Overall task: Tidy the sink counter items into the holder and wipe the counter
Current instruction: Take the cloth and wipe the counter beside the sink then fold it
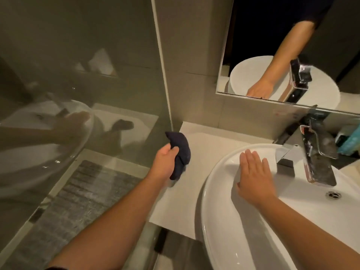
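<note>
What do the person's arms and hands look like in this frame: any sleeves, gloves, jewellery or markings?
Both forearms are bare from wrist to elbow. The left hand and right hand wear no gloves, and no rings, watch or bracelets show. A dark sleeve edge just shows at the bottom of the left arm. In the mirror, a dark short sleeve ends above the reflected arm's elbow. No markings are visible.

Counter [204, 145] open between glass [97, 114] and basin [214, 191]; seemingly bare.

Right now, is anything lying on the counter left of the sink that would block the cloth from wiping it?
Nothing visible does. The left hand grips the dark cloth over the white counter, which looks bare there. The right hand rests flat on the sink rim, clear of that stretch.
</note>
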